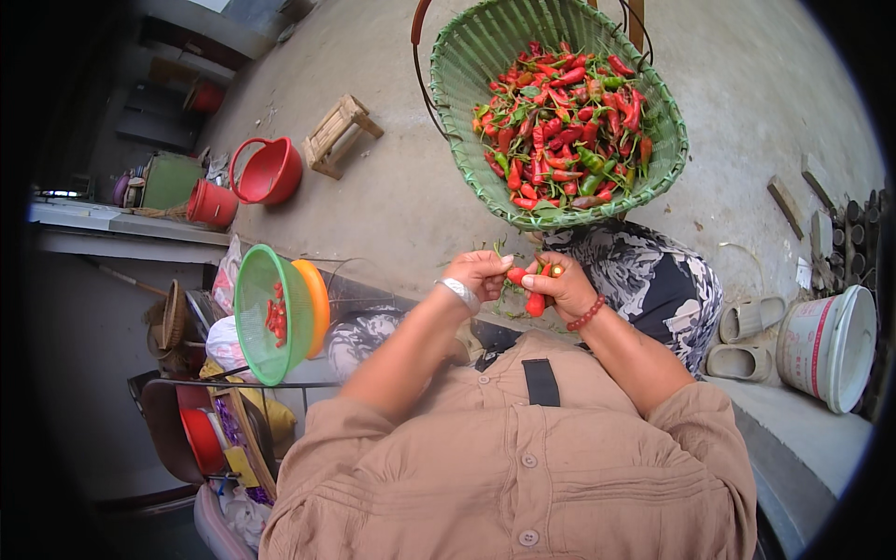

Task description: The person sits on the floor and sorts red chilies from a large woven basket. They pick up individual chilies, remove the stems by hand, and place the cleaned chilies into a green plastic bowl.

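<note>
My left hand (479, 271), with a silver bracelet at its wrist, pinches the stem end of a red chili pepper (516, 276). Several red peppers are gripped in my right hand (568, 285), one of them (535, 304) hanging below the fingers; a ring and a red bead bracelet are on that side. Just beyond my hands stands a green woven basket (462, 150) holding many red and a few green chili peppers (560, 133) with stems and leaves. To the left, a green mesh colander (253, 308) with some red peppers (278, 318) sits against an orange basin (315, 308).
A small wooden stool (334, 136) and red plastic buckets (269, 171) stand on the concrete floor at the upper left. Grey slippers (740, 357) and a white bucket (815, 346) are at the right, near wood blocks (785, 203). Plant scraps lie below my hands.
</note>
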`<state>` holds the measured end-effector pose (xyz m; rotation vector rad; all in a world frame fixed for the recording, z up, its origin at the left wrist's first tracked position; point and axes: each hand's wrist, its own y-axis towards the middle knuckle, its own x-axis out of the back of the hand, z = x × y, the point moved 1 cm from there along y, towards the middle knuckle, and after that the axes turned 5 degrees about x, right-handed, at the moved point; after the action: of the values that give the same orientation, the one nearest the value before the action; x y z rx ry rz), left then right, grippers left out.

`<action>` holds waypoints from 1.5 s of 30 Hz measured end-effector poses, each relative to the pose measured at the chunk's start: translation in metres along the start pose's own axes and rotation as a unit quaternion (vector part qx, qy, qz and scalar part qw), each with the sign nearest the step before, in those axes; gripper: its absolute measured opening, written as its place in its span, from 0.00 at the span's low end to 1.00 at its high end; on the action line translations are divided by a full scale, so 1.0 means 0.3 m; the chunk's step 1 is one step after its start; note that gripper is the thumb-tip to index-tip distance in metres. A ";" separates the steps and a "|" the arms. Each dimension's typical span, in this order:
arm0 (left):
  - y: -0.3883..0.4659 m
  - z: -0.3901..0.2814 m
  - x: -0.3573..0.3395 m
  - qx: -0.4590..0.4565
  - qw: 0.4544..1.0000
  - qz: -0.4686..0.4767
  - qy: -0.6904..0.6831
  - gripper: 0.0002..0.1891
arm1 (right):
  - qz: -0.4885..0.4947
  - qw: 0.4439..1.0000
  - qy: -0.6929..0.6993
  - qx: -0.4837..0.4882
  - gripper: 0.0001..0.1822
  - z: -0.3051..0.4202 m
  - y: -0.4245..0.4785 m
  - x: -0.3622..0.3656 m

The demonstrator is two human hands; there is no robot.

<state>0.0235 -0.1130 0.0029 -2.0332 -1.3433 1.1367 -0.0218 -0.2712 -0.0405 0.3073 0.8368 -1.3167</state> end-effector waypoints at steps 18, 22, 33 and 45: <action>-0.064 0.019 0.125 0.000 0.981 -0.149 0.126 0.26 | 0.084 0.989 -0.121 0.013 0.07 0.040 -0.026 0.020; -0.086 0.072 0.129 0.013 0.960 -0.167 0.224 0.41 | 0.027 0.994 -0.106 -0.009 0.08 0.042 -0.035 0.004; -0.145 0.107 0.071 0.048 0.989 0.103 -0.096 0.41 | 0.074 0.934 -0.334 0.105 0.08 0.035 -0.005 -0.262; -0.172 0.315 0.249 -0.050 0.998 -0.018 -0.025 0.19 | -0.041 0.986 -0.128 -0.098 0.11 -0.143 0.241 -0.362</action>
<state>-0.0681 -0.0303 -0.0411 -2.0527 -1.4835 1.1333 0.0280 -0.1462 -0.0130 -0.0517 0.7598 -1.3066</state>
